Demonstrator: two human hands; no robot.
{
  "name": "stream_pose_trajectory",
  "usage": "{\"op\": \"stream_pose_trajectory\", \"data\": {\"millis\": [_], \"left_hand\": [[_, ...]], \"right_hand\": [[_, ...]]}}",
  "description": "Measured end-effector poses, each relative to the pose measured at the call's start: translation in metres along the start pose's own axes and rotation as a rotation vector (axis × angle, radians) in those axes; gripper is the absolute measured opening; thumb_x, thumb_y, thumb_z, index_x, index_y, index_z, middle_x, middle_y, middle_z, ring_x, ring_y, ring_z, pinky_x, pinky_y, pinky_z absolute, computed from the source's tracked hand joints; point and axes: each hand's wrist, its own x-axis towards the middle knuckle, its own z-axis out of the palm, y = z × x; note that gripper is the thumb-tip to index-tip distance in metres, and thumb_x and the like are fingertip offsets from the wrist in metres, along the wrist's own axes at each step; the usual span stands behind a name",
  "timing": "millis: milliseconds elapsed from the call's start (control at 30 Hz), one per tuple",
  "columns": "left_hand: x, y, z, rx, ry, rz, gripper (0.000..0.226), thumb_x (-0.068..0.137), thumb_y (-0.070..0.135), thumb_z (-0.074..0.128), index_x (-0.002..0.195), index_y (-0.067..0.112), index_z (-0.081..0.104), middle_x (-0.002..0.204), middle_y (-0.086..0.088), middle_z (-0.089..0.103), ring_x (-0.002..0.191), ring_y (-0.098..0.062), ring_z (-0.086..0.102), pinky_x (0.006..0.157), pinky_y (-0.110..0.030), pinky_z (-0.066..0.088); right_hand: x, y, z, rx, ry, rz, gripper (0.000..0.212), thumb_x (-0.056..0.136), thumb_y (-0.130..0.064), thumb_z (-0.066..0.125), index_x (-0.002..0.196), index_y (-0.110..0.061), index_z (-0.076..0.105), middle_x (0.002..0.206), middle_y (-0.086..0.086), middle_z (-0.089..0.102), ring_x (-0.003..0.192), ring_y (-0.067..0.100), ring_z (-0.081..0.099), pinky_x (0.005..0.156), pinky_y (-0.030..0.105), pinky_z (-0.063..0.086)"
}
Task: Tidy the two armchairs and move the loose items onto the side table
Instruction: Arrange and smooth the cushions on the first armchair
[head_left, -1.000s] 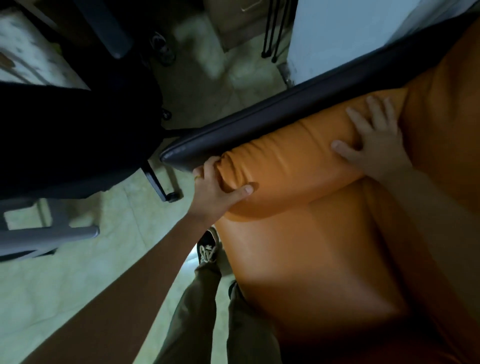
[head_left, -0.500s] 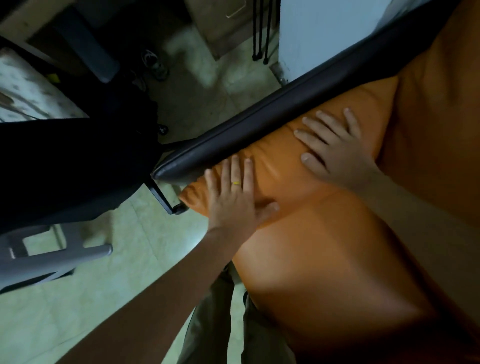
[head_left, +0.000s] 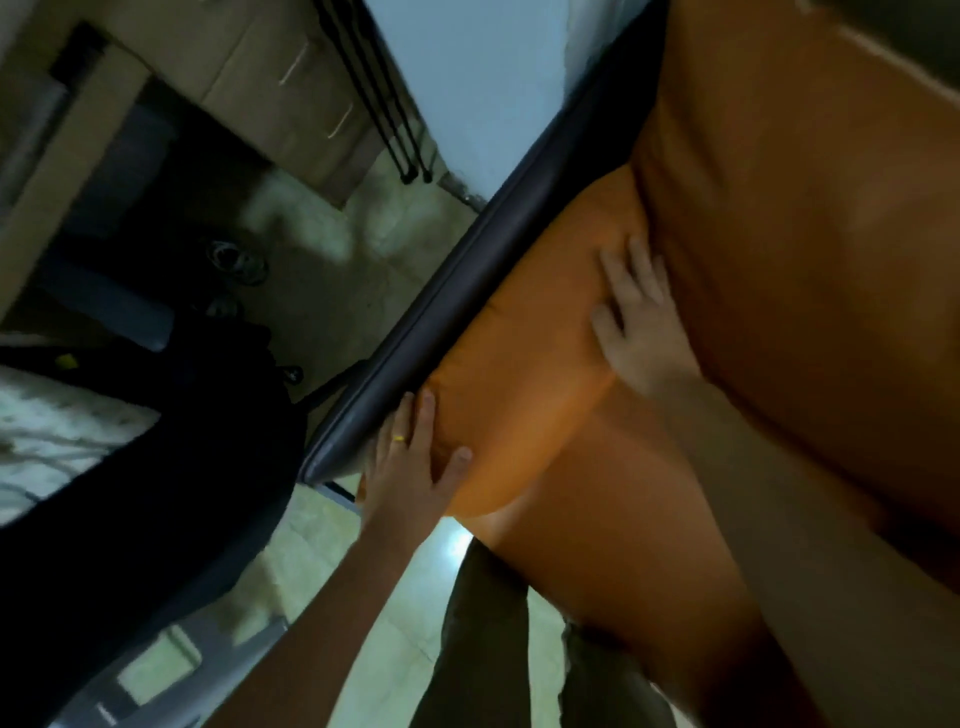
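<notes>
While the left hand (head_left: 415, 462) lies open, flat on the orange side cushion (head_left: 524, 374), the right hand (head_left: 641, 322) presses open-palmed beside the back cushion (head_left: 810, 218); the dark armrest (head_left: 457, 291) hems them in; a black chair (head_left: 130, 467) crowds close.

A side cushion (head_left: 524, 364) lies between the armrest (head_left: 457, 291) on its left and the seat (head_left: 623, 519) — backrest (head_left: 805, 234) behind.

Single head view, steeply downward, close, tilted, somewhat blurred
</notes>
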Motion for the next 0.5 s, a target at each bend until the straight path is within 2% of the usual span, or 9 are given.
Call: {"op": "stream_pose_trajectory", "data": {"millis": [100, 200, 300, 367, 500], "left_hand": [[0.017, 0.027, -0.006, 0.047, -0.045, 0.159, 0.075, 0.094, 0.070, 0.029, 0.156, 0.044, -0.004, 0.168, -0.005, -0.001, 0.154, -0.030, 0.003, 0.120, -0.062, 0.012], [0.033, 0.061, -0.015, 0.074, -0.096, 0.322, 0.070, 0.098, 0.061, 0.038, 0.157, 0.044, 0.004, 0.167, -0.004, -0.012, 0.154, -0.029, -0.010, 0.121, -0.061, 0.007], [0.032, 0.097, -0.017, 0.178, -0.146, 0.552, 0.065, 0.099, 0.057, 0.039, 0.157, 0.041, 0.014, 0.168, 0.000, -0.007, 0.154, -0.024, -0.011, 0.122, -0.060, 0.007], [0.021, 0.123, -0.012, 0.210, -0.252, 0.688, 0.064, 0.099, 0.056, 0.040, 0.157, 0.042, 0.015, 0.168, 0.005, -0.005, 0.154, -0.019, -0.010, 0.123, -0.056, 0.013], [-0.016, 0.175, 0.015, 0.259, -0.459, 0.888, 0.066, 0.100, 0.050, 0.044, 0.155, 0.048, 0.008, 0.164, 0.019, -0.017, 0.150, -0.005, -0.022, 0.125, -0.045, 0.010]], "right_hand": [[-0.045, 0.014, 0.004, 0.137, -0.047, 0.110, 0.065, 0.103, -0.029, 0.048, 0.160, -0.032, 0.017, 0.169, -0.003, -0.001, 0.155, 0.020, -0.007, 0.123, 0.036, 0.007], [-0.085, 0.028, 0.002, 0.208, 0.032, 0.323, 0.062, 0.104, -0.025, 0.047, 0.159, -0.030, 0.019, 0.168, -0.004, 0.008, 0.155, 0.017, -0.001, 0.125, 0.042, 0.015], [-0.129, 0.041, -0.008, 0.259, 0.176, 0.457, 0.059, 0.104, -0.027, 0.048, 0.158, -0.030, 0.024, 0.167, -0.005, 0.016, 0.155, 0.017, 0.004, 0.122, 0.040, 0.016], [-0.164, 0.051, -0.014, 0.284, 0.296, 0.560, 0.057, 0.104, -0.029, 0.049, 0.157, -0.030, 0.027, 0.165, -0.004, 0.020, 0.154, 0.019, 0.008, 0.121, 0.038, 0.017], [-0.246, 0.074, -0.017, 0.328, 0.541, 0.749, 0.055, 0.102, -0.029, 0.051, 0.154, -0.025, 0.034, 0.162, 0.001, 0.028, 0.153, 0.022, 0.016, 0.122, 0.043, 0.021]]}}
